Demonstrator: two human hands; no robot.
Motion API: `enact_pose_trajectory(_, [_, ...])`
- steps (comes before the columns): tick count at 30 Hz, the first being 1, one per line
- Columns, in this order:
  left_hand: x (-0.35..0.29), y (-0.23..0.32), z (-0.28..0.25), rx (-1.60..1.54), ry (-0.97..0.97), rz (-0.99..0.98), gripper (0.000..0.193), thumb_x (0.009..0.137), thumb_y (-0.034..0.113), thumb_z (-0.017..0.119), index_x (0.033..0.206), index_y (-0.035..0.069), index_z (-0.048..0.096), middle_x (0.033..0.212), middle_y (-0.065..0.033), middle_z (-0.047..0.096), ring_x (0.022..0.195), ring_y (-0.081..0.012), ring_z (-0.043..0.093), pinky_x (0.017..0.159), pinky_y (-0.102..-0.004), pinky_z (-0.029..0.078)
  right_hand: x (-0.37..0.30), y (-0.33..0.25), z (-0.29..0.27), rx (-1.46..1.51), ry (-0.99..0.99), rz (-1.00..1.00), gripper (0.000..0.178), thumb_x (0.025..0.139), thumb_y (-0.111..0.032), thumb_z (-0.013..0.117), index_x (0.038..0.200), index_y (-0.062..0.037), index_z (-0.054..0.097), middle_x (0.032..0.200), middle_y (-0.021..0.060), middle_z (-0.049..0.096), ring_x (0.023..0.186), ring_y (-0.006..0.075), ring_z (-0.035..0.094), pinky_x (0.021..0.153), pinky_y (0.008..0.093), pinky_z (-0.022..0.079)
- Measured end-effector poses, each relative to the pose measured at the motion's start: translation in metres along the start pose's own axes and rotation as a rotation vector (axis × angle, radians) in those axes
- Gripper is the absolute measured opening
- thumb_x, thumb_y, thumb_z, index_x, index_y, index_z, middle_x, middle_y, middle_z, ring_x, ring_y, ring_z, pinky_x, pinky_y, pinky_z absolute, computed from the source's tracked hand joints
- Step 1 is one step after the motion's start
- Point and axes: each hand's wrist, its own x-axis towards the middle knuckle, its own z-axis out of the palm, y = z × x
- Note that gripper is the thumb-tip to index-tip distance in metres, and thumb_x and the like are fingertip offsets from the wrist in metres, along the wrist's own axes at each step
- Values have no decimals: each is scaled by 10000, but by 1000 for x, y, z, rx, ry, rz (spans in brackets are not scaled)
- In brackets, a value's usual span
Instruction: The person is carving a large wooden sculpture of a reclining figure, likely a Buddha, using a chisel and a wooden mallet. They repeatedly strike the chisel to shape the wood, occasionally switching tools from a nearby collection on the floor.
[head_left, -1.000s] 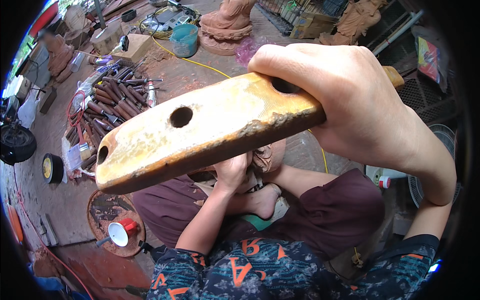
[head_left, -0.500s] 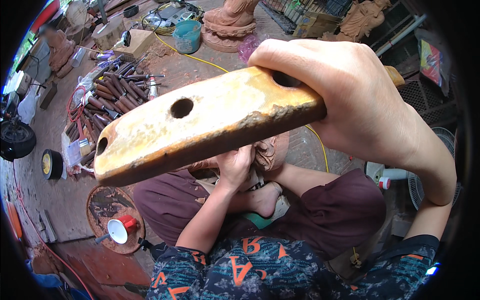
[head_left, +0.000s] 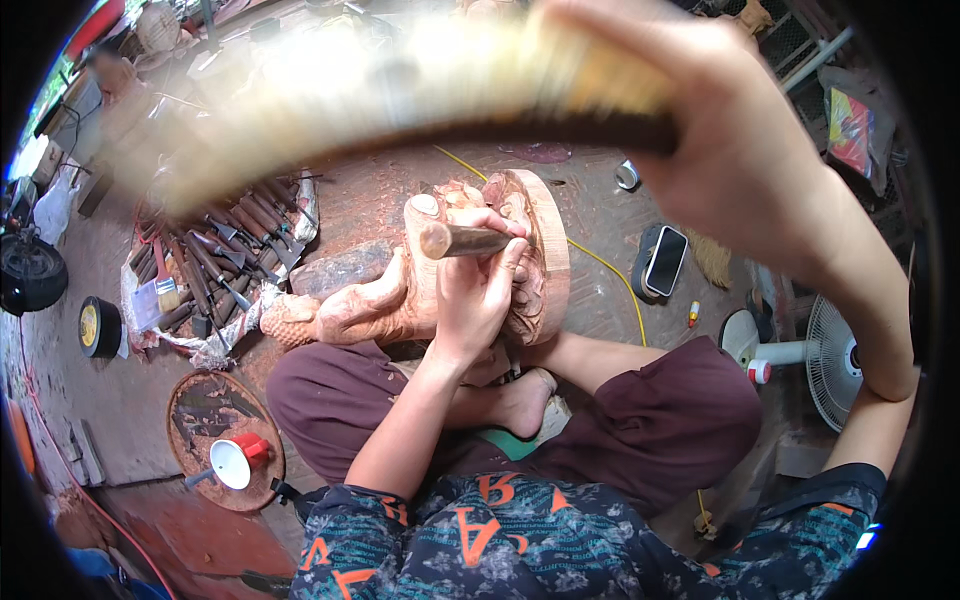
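Note:
My right hand [head_left: 730,140] is raised high at the upper right, closed round one end of a thick, yellowish mallet [head_left: 430,95]. The mallet is blurred by motion and stretches leftward across the top of the view. Below it, my left hand [head_left: 470,300] grips a chisel [head_left: 465,241] by its wooden handle, butt end toward the left. The blade is hidden behind the fingers at the carving. A carved wooden figure [head_left: 370,310] lies on its side by my crossed legs, its head to the left and its round base [head_left: 550,255] to the right.
Several chisels and gouges [head_left: 235,235] lie in a pile at the left, with a paintbrush [head_left: 158,285] among them. A red cup [head_left: 240,460] sits on a round tray [head_left: 185,400]. At the right are a phone [head_left: 665,262], a yellow cable [head_left: 610,275] and a fan [head_left: 835,350].
The mallet and my right hand have moved up, uncovering the chisel, my left hand and the carved figure. My left hand stays at the carving's base.

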Motion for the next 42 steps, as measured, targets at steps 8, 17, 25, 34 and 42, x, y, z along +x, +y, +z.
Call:
enact_pose_trajectory(8, [3, -4, 1, 20, 10, -62, 223, 889, -49, 571, 1092, 1, 495, 979, -93, 613, 884, -152, 618, 826, -277, 505, 2, 8, -4, 261, 161, 73, 287, 715, 75, 644, 984, -21, 620, 781, 107, 649, 700, 218, 664, 630, 291, 507])
enact_pose_trajectory(17, [33, 11, -21, -335, 69, -350, 164, 935, 28, 543, 1065, 51, 447, 967, -98, 627, 993, -204, 616, 901, -361, 513, -5, 3, -1, 136, -29, 79, 437, 690, 118, 600, 1094, -41, 550, 879, 142, 625, 847, 316, 641, 707, 321, 496])
enact_pose_trajectory(25, [17, 2, -10, -344, 167, -99, 232, 900, -60, 546, 1072, 42, 429, 979, -94, 590, 913, -162, 615, 803, -284, 502, 15, -9, -9, 372, -163, 236, 358, 769, 43, 604, 1115, -17, 531, 926, 118, 603, 834, 199, 618, 749, 296, 494])
enact_pose_trajectory(34, [17, -2, -8, -329, 126, -77, 241, 915, -40, 536, 1108, 44, 421, 967, -84, 577, 909, -163, 608, 826, -300, 500, 9, 20, -11, 95, -136, 225, 367, 774, 36, 618, 1128, -20, 541, 926, 102, 612, 842, 181, 617, 754, 293, 492])
enact_pose_trajectory(42, [20, -2, -7, -410, 154, -82, 210, 931, -16, 527, 1097, 47, 414, 924, -81, 570, 875, -159, 594, 811, -309, 492, 3, 34, -6, -1, -107, 257, 375, 779, 31, 630, 1141, -23, 550, 927, 89, 621, 848, 166, 616, 759, 290, 490])
